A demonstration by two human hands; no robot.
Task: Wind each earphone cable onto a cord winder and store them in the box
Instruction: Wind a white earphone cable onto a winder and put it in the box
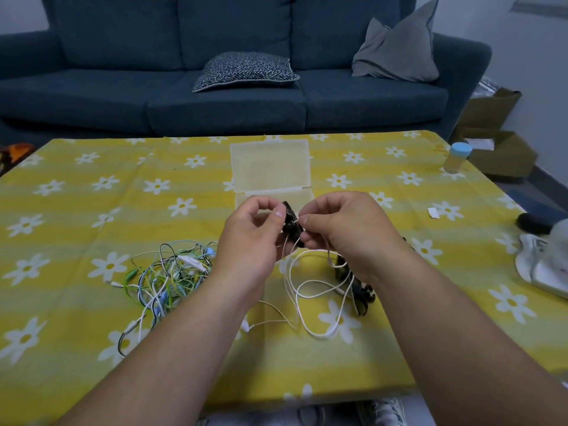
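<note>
White earphone cable [319, 336] is pinched at its top by the right grip [347, 229], against the black cord winder [290, 223] clamped in the left grip [252, 238]; its loops hang to the desk [92, 210]. Open box [270, 164] lies just behind, tangled cables [166, 272] left.

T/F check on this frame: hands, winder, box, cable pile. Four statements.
1. The left hand grips a black cord winder. True.
2. The right hand pinches the white cable at the winder. True.
3. The clear box is closed. False: its lid lies open, beyond the hands.
4. The tangled cables lie in the box. False: they lie on the tablecloth, left of the hands.
</note>
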